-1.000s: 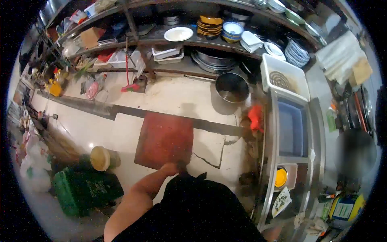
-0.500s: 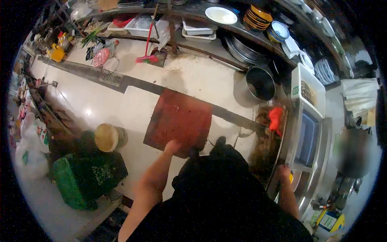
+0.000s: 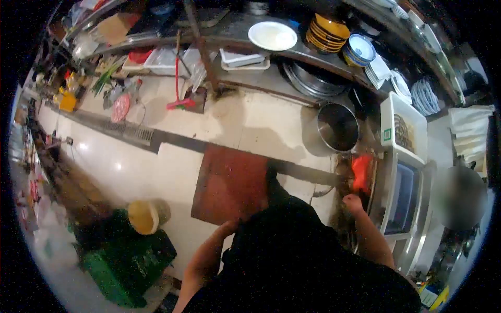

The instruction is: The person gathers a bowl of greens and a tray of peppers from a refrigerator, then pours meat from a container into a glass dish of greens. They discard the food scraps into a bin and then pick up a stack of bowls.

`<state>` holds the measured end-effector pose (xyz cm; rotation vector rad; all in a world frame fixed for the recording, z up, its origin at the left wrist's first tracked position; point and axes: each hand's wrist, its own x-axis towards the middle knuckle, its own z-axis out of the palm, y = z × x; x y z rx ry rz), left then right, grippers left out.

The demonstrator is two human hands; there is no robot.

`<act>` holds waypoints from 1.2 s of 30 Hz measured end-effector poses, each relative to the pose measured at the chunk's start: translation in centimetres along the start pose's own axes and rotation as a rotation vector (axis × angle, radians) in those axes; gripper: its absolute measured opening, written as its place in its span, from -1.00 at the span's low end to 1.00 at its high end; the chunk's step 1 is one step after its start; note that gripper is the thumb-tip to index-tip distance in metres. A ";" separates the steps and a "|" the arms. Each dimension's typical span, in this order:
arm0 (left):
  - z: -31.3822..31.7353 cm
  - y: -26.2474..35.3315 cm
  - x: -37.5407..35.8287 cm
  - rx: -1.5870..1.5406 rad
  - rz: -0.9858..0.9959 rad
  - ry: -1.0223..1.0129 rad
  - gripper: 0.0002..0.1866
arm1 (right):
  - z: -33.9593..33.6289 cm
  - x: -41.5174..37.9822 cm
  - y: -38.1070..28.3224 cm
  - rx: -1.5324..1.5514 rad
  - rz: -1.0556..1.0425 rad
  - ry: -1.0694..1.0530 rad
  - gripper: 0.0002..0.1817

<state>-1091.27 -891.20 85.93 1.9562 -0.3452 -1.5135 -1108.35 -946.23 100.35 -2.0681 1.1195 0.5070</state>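
My left hand (image 3: 228, 227) hangs low beside my dark clothing, over the near edge of a reddish-brown floor mat (image 3: 229, 182). Its fingers are blurred and partly hidden, and no object shows in it. My right hand (image 3: 353, 203) is out to the right with its fingers curled in, and nothing shows in it. Just beyond that hand is a bright red item (image 3: 361, 175), perhaps a bag or cloth, at the side of the counter. To its right lies a metal sink (image 3: 383, 208) with a bluish basin (image 3: 403, 193).
A large steel pot (image 3: 338, 128) stands on the floor ahead. A white crate (image 3: 389, 117) sits above the sink. Plates and orange bowls (image 3: 327, 35) line the shelf. On the left are a beige bucket (image 3: 143, 216) and a green bin (image 3: 130, 268). A red broom (image 3: 178, 103) leans ahead.
I have moved forward, and the mat is now nearer my body. My left hand has drawn back towards my clothing. My right hand has come forward from the sink edge towards the red item.
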 end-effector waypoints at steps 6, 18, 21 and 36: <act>-11.7 -1.5 5.1 0.417 0.198 0.114 -0.59 | -4.5 16.3 -0.9 -0.714 -0.355 0.084 -0.73; -34.1 26.1 19.9 0.681 0.212 0.339 -0.82 | -10.5 32.7 -19.7 -0.049 -0.344 0.239 -0.69; -39.4 37.2 25.1 0.205 0.246 0.449 -0.78 | -16.4 30.6 -32.7 1.252 0.099 -0.179 -0.61; -42.8 74.1 49.1 0.191 0.599 0.540 -0.68 | -27.3 50.3 -43.3 1.769 -0.473 -0.148 -0.21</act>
